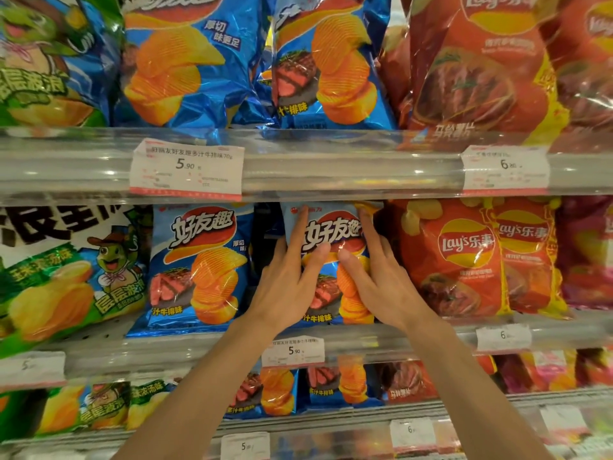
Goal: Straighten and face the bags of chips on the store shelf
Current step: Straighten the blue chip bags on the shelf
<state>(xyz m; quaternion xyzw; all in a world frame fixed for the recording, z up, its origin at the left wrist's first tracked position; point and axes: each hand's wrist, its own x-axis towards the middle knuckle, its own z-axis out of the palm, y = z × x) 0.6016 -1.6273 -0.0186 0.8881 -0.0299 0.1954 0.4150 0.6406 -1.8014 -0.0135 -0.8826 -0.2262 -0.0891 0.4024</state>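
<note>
Three tiers of shelving fill the view, each fronted by a clear plastic rail (331, 167) carrying price tags (187, 167). On the top tier stand big blue bags (185, 61) at centre, a green bag far left and red Lay's bags (481, 68) on the right, packed edge to edge.

On the middle shelf (109, 340), a large green and white bag (63, 277) leans at the left. Next to it a blue steak-flavour bag (199, 267) stands facing out, with a dark gap between its right edge and the bag being handled. That bag, the second blue steak-flavour bag (331, 234), sits at the centre of this tier, upright and facing forward, its top edge just under the rail above. Red Lay's bags (454, 260) stand close beside its right edge, overlapping one another.

The left hand (288, 280) lies on the bag's left side, fingers straight and spread, thumb across the front. The right hand (374, 277) mirrors it on the right edge, fingers straight up along the side, thumb on the front, so the bag is pressed between the two hands.

Smaller blue bags (275, 390) line the lowest tier.
</note>
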